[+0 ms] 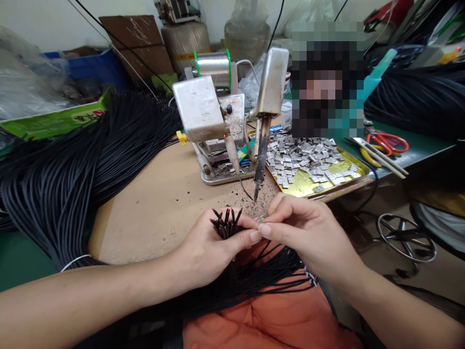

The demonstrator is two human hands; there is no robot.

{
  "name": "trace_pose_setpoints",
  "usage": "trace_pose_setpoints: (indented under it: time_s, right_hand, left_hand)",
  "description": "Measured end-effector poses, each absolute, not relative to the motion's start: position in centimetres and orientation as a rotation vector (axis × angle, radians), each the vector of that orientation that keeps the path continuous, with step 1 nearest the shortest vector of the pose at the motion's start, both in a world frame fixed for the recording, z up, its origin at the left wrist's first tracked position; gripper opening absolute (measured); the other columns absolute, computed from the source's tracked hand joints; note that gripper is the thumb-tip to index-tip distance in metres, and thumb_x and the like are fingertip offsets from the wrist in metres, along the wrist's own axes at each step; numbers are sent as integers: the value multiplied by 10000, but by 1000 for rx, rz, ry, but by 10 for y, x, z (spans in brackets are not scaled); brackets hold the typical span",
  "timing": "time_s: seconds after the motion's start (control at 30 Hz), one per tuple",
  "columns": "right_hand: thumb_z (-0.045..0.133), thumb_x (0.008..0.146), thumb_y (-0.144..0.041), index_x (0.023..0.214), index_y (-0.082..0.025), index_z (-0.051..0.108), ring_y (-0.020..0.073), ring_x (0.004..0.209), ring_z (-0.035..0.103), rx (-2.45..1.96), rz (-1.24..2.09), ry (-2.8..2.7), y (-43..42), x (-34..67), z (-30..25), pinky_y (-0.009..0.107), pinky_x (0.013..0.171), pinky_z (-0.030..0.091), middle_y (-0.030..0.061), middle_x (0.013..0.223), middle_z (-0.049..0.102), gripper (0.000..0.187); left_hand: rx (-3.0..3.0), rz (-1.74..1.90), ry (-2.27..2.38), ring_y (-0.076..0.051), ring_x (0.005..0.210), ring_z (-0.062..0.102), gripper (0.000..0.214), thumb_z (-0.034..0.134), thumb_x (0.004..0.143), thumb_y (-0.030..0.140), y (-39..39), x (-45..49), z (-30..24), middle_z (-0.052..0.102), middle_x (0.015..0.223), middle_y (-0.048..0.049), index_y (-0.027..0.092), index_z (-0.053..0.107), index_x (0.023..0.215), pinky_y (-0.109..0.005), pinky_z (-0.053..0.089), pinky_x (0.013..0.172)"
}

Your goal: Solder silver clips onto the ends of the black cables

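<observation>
My left hand (209, 249) is closed around a bundle of thin black wires (225, 224) whose red-tipped ends stick up between thumb and fingers. The rest of that bundle fans down over my orange lap (276, 317). My right hand (308, 232) pinches something small that I cannot make out, fingertip to fingertip with my left thumb. Both hands sit just below the tip of a soldering iron (262, 145) fixed on a metal stand (218, 140). Solder crumbs speckle the table (152, 213) under the tip.
A gold tray (347, 180) of several small metal pieces lies to the right of the stand. A big heap of black cables (72, 169) covers the left. Orange-handled scissors (387, 143) lie far right. A person sits behind the tray. A solder spool (214, 65) stands behind the stand.
</observation>
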State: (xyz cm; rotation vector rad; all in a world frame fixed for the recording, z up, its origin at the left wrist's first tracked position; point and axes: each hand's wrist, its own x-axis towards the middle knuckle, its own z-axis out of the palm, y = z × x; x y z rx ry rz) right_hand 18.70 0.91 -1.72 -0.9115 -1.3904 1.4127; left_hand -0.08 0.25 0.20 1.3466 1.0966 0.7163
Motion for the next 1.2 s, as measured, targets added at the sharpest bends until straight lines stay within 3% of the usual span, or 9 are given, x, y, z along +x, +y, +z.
trace_pose_setpoints:
  time_s: [0.17, 0.3, 0.5, 0.67, 0.73, 0.93, 1.2]
  right_hand:
    - [749, 824, -97, 725, -193, 685, 130, 711, 550, -761, 1061, -1545, -3, 174, -31, 282, 643, 433, -16, 731, 563, 152]
    - [715, 809, -64, 757, -192, 670, 146, 709, 542, -757, 703, -1690, 6, 185, -27, 302, 641, 426, -1, 748, 560, 145]
    - [686, 845, -171, 834, -216, 734, 194, 741, 613, -1422, 225, -1839, 58, 232, -15, 336, 697, 446, 23, 808, 695, 67]
    - [706, 818, -194, 926, -181, 781, 257, 849, 655, -1506, 189, -1986, 81, 247, -29, 386, 770, 479, 76, 888, 721, 132]
    - [689, 836, -198, 966, -176, 778, 280, 910, 653, -1502, 118, -2030, 82, 245, -34, 408, 813, 481, 88, 922, 714, 160]
    - [699, 813, -175, 801, -210, 702, 257, 851, 640, -1511, 88, -2034, 80, 244, -35, 384, 767, 474, 43, 837, 690, 36]
    - [663, 859, -172, 985, -179, 713, 269, 898, 642, -1472, 48, -2098, 82, 243, -36, 391, 801, 473, 74, 932, 719, 136]
  left_hand:
    - [1375, 664, 1068, -116, 621, 539, 185, 736, 812, 223, 3, -1, 0, 605, 633, 4, 140, 718, 647, -211, 436, 568]
    - [1250, 674, 1102, -106, 561, 536, 118, 745, 799, 246, 0, 1, 2, 632, 601, 4, 132, 749, 770, -212, 448, 541]
    - [1060, 718, 1193, -112, 512, 590, 308, 797, 730, 211, 2, 2, 3, 681, 607, -12, 111, 753, 1018, -197, 460, 480]
    - [1167, 705, 1324, -53, 411, 450, 310, 741, 794, 253, 6, 0, 4, 619, 541, 2, 107, 785, 1063, -151, 312, 388]
    - [1175, 703, 1337, -51, 402, 438, 324, 723, 806, 270, 6, 0, 4, 608, 549, 5, 118, 782, 1087, -155, 308, 386]
    - [1190, 706, 1333, -55, 399, 436, 338, 699, 831, 303, 7, -2, 3, 611, 568, 0, 137, 768, 1117, -160, 312, 390]
    - [1222, 706, 1313, -54, 395, 434, 323, 689, 848, 309, 9, -2, 0, 614, 575, 2, 145, 758, 1117, -161, 312, 392]
